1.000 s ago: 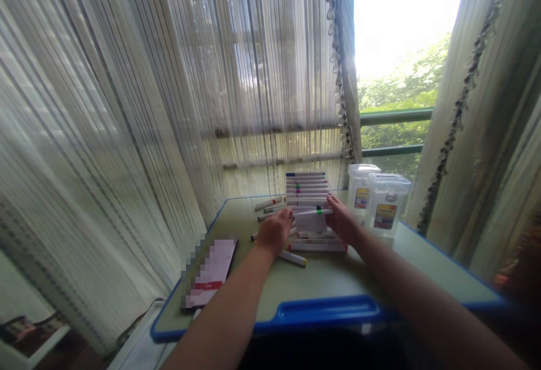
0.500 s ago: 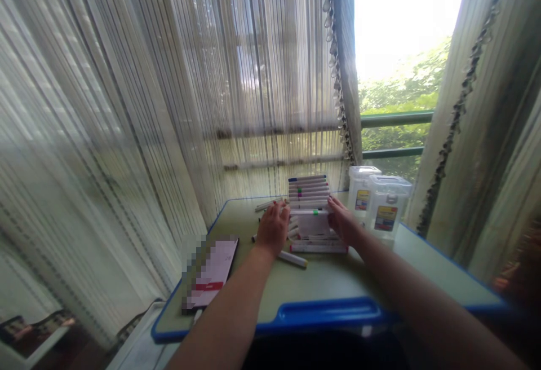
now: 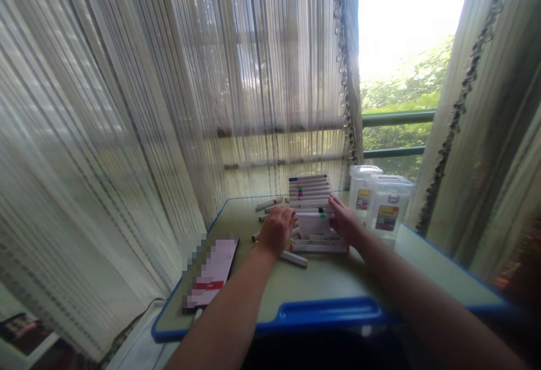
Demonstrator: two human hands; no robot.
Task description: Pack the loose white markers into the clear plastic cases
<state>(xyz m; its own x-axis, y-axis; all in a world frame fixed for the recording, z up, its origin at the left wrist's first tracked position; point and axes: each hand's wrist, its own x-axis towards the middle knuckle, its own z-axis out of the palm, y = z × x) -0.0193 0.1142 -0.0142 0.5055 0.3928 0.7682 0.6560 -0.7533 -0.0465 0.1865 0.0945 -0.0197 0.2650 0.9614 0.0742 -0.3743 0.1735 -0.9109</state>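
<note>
A row of white markers (image 3: 308, 192) with coloured bands lies stacked in a pale holder (image 3: 311, 225) at the table's far middle. My left hand (image 3: 276, 230) is closed, its fingertips at the left end of a white marker with a green band (image 3: 315, 215). My right hand (image 3: 343, 222) grips the holder's right side, fingers along the marker ends. Below the holder lie loose markers with red ends (image 3: 320, 248). One with a yellow end (image 3: 295, 259) lies nearer me. Several more loose markers (image 3: 269, 205) lie behind and beside my left hand, partly hidden by it.
Two clear plastic boxes (image 3: 389, 206) with labels stand at the right, close to my right forearm. A phone or tablet (image 3: 213, 271), partly pixelated, lies at the left. The table (image 3: 338, 280) has a blue rim and a blue front tray (image 3: 329, 309). Curtains hang behind.
My left hand has moved slightly right, toward the holder. The green-banded marker has shifted a little right and down. My right hand stays in nearly the same place.
</note>
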